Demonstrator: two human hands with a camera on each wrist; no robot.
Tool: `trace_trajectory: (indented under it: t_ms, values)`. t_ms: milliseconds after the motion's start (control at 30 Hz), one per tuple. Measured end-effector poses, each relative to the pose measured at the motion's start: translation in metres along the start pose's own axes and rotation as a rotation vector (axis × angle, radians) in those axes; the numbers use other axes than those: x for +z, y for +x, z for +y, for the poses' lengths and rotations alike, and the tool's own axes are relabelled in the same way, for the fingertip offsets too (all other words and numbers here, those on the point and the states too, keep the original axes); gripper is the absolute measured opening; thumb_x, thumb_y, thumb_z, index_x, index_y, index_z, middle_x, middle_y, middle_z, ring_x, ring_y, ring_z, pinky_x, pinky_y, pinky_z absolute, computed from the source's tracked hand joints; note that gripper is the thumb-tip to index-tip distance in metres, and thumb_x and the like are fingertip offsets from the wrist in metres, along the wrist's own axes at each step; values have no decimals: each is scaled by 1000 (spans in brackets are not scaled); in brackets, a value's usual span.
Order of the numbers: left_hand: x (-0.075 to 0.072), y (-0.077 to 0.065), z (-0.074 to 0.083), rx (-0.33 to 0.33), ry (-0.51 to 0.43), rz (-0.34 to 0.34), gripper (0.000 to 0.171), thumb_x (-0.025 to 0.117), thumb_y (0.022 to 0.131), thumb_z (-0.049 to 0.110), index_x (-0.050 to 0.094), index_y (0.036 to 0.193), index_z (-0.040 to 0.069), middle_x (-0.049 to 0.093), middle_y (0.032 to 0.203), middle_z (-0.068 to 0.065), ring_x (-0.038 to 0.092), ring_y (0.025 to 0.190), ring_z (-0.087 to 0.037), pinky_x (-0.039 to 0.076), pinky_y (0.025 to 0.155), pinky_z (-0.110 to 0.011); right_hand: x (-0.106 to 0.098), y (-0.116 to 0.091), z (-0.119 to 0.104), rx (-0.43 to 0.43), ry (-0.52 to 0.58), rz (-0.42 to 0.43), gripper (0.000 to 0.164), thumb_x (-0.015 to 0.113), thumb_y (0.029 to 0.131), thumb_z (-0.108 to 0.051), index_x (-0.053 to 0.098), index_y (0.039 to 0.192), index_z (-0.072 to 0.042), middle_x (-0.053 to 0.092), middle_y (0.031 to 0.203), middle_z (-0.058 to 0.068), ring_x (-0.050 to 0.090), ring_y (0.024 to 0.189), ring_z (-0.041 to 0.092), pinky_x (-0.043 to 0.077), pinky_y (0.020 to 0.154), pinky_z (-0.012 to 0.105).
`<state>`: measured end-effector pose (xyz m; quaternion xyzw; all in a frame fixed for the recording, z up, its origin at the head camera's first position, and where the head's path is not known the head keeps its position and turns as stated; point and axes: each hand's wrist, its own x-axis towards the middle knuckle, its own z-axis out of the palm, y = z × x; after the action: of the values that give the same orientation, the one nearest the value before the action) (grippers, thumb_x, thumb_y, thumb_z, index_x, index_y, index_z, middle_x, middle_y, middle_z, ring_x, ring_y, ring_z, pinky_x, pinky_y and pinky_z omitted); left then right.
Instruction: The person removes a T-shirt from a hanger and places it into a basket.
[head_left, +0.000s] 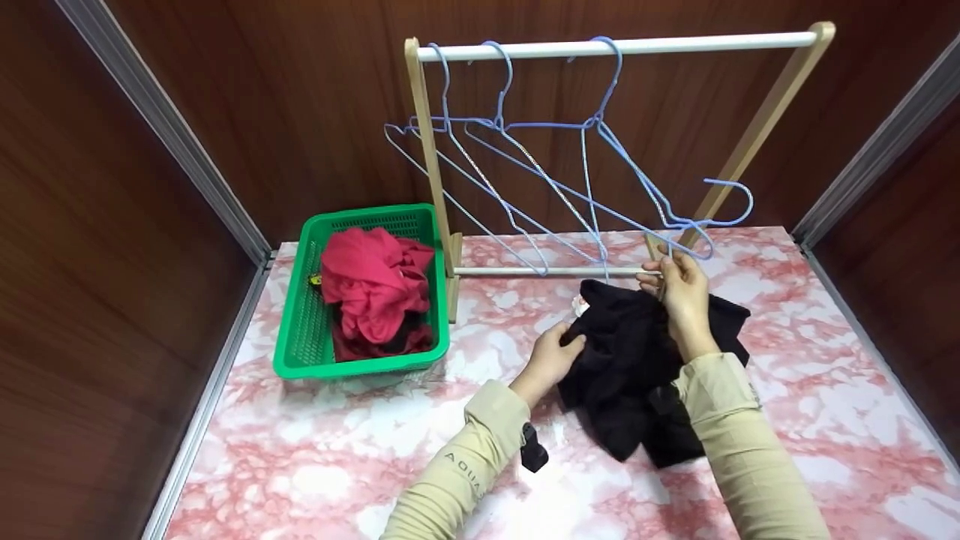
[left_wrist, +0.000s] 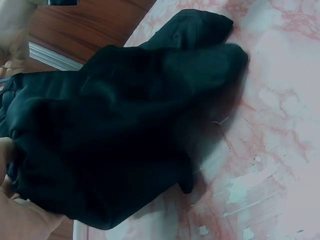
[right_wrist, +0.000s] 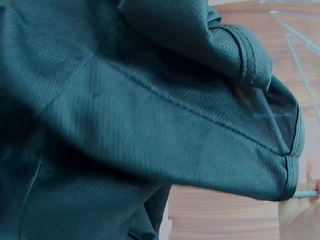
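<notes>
Bunched black cloth, a garment [head_left: 622, 352] with stitched hems [right_wrist: 290, 175], hangs between the two hands, its lower end near the table. My left hand [head_left: 551, 360] pinches its left edge between thumb and fingers, as the left wrist view also shows at the garment's [left_wrist: 110, 135] corner. Higher up, my right hand [head_left: 682, 292] grips a blue wire hanger [head_left: 727, 223] whose hook points up and right. The hanger's lower part is hidden behind the hand and the black cloth.
Several blue hangers [head_left: 600, 124] hang on the white bar [head_left: 697, 45] of a wooden-ended rack. On the left, a green basket [head_left: 289, 360] holds red and dark red clothes [head_left: 375, 281]. Beneath lies a pink marbled tabletop [head_left: 315, 450], with brown walls around.
</notes>
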<state>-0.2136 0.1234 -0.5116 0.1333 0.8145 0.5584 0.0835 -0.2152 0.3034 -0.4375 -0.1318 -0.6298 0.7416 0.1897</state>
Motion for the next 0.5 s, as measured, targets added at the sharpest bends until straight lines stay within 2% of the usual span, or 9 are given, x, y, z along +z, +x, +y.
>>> trace_trajectory:
  t_ms: [133,333,500]
  values:
    - [0,2,-1,-36,-27,53,13,55,88,17,56,89,4,63,87,-11,51,79,-14,44,76,-23,-1,1,3,28,61,-4,20,33,102,-12,43,117,-4,64,70,-9,66,60,3,54,61,15]
    - [-3,2,1,-82,-84,123,16,48,86,22,49,81,7,55,82,-12,48,77,-17,44,74,-26,-3,3,4,82,115,81,16,36,101,-11,46,113,-10,63,70,-5,67,56,6,55,58,17]
    - [-6,2,4,-99,-87,150,24,44,86,24,57,93,5,63,102,-17,58,95,-23,47,88,-32,-6,4,4,89,116,133,13,36,101,-10,48,104,-14,65,67,-5,66,52,7,54,53,18]
